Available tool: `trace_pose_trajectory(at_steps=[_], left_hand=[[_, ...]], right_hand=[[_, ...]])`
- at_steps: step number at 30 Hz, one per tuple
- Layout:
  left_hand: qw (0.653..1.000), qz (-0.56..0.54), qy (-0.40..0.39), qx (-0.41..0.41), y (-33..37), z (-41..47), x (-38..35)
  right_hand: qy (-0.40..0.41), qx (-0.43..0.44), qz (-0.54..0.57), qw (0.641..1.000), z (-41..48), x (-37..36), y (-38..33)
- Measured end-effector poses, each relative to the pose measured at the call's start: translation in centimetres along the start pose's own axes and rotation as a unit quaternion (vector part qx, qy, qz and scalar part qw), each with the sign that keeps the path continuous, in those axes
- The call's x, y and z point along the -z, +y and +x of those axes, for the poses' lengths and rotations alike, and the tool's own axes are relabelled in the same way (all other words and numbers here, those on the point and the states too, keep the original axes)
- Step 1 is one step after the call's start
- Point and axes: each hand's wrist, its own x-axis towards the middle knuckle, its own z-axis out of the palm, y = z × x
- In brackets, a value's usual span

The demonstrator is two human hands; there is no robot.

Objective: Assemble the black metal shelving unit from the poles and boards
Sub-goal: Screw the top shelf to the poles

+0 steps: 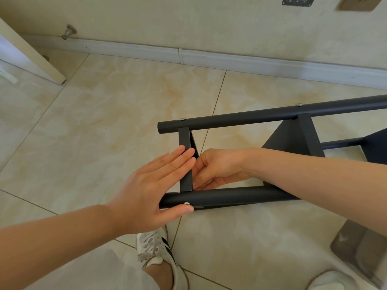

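Observation:
The black shelving unit lies on its side on the tiled floor. Its far pole [261, 117] and near pole [226, 196] run left to right, joined by an end board [184, 141] seen edge-on and a second board [293, 137] further right. A silver screw [186, 203] sits in the near pole. My left hand [152, 185] lies flat with straight fingers against the outer face of the end board, its thumb by the screw. My right hand [217, 170] reaches inside the frame, its fingers curled against the board's inner face; whether they pinch a small part is hidden.
A white skirting board [230, 59] and cream wall run along the back. A door edge [31, 57] stands at the far left with a metal doorstop [70, 31]. My shoe [155, 250] is below the frame. A blurred grey object [360, 248] lies at the lower right.

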Motion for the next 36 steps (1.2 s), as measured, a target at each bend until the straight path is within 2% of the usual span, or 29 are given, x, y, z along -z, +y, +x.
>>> trace_pose_trajectory(at_steps=[13,22,28,36], left_hand=[[1.0,-0.008,0.005,-0.003,0.2,0.1,0.2],[1.0,-0.014,0.009,-0.005,0.0,0.1,0.1],[1.0,-0.006,0.014,-0.01,0.0,0.1,0.0],[1.0,-0.002,0.012,-0.008,-0.1,0.0,-0.1]], right_hand=[[0.055,0.052,-0.108,0.991,-0.7,-0.4,-0.6],[0.041,0.034,-0.065,0.996,-0.3,0.1,-0.3],[-0.045,-0.016,0.031,0.998,0.3,0.4,0.3],[-0.061,-0.026,0.058,0.996,0.5,0.5,0.5]])
